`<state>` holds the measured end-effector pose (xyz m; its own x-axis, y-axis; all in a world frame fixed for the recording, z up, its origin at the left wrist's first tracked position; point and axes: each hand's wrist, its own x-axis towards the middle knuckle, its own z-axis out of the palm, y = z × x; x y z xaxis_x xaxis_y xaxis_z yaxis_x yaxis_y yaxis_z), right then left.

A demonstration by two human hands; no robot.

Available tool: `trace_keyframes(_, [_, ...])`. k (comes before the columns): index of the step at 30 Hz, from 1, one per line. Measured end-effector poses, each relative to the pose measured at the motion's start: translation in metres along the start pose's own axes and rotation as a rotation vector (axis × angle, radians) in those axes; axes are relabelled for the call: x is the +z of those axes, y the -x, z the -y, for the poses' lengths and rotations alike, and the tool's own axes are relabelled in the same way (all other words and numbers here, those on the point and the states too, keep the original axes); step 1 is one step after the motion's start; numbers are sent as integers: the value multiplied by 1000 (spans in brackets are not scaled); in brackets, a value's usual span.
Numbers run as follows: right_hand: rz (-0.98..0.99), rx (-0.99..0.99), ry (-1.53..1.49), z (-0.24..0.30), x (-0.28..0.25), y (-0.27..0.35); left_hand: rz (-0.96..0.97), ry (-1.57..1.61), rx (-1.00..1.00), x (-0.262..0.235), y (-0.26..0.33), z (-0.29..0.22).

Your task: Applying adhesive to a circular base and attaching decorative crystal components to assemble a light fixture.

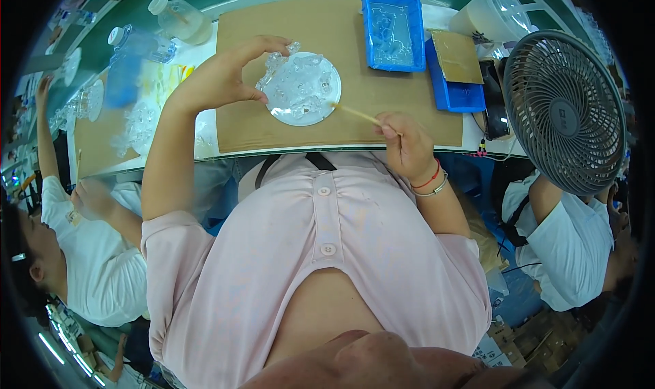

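Observation:
A round white plate lies on the brown cardboard, covered by a cluster of clear, faceted, glassy pieces. My left hand curves round the left side of the cluster. Its thumb and a fingertip hold the edges of the pieces, and the other fingers are partly hidden. Between the fingers of my right hand is a thin, pale wooden-looking stick. The stick's far tip touches or hangs just over the plate's right edge; I cannot tell which.
Beyond the plate sits a blue tray of clear contents. A second blue bin with a cardboard piece, a clear tub and a black fan stand right. Bottles and another clear cluster are left. People sit either side.

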<state>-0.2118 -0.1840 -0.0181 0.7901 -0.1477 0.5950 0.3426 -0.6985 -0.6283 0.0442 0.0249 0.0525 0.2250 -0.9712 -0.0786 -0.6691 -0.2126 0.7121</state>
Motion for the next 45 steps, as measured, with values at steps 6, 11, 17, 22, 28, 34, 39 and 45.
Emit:
trace_keyframes(6, [-23,-24,80,-16,3,-9,-141,15,81,18,5,4])
trace_keyframes(11, [28,-40,31,-8,-3,-6,-291,76,70,39,14,4])
trace_keyframes(17, [-48,0,69,-11,2,-7,-393,95,64,53,18,4])
trace_keyframes(22, [43,-76,45,-7,-3,-3,-491,52,31,67,21,0])
trace_keyframes(28, [2,-95,-16,-15,-3,0,-563,16,26,77,24,-2])
trace_keyframes(34, [-11,-62,-13,-40,-1,-14,-579,8,27,84,24,5])
trace_keyframes(39, [74,-88,-34,-18,-14,-3,-647,68,18,89,23,4])
trace_keyframes(45, [74,-125,-36,-10,-10,-5,-704,7,9,101,20,-2])
